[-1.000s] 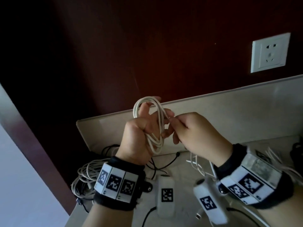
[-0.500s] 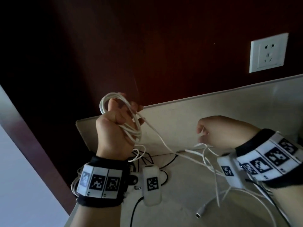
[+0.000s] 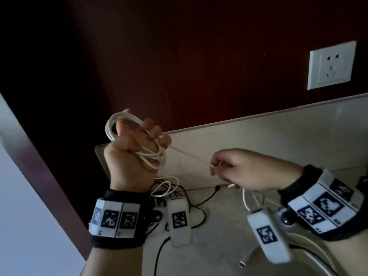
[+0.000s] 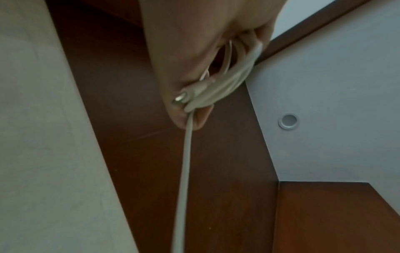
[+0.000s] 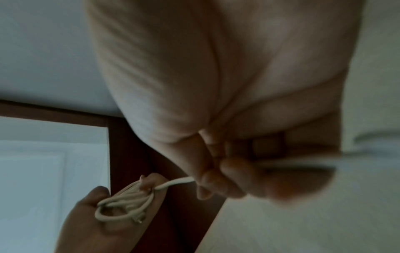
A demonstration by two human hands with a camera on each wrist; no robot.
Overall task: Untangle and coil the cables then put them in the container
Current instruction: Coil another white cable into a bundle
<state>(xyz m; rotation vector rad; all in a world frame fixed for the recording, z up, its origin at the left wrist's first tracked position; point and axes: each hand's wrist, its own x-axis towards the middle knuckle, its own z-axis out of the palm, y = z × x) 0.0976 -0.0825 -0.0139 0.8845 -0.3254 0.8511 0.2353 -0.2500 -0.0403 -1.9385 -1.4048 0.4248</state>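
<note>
My left hand (image 3: 135, 154) is raised above the counter and grips a coil of white cable (image 3: 127, 120) looped round its fingers. The left wrist view shows the same coil (image 4: 225, 85) with a metal plug end at the fingertip. From the coil a straight stretch of cable (image 3: 189, 154) runs right to my right hand (image 3: 239, 170), which pinches it between thumb and fingers. In the right wrist view the cable (image 5: 175, 182) leaves my right fingers toward the coil (image 5: 123, 203) in my left hand. The loose tail (image 3: 246, 202) hangs below my right hand. No container is in view.
Black and white cables (image 3: 179, 194) lie tangled on the pale counter (image 3: 219, 236) under my left wrist. A raised back edge (image 3: 278, 136) meets a dark red wall with a white socket (image 3: 331, 65). More white cable (image 3: 310, 253) lies at the lower right.
My hands were together at the coil, then drew apart, pulling a length of cable taut. Since half a second ago my right hand has come back left toward the coil and shifted its pinch.
</note>
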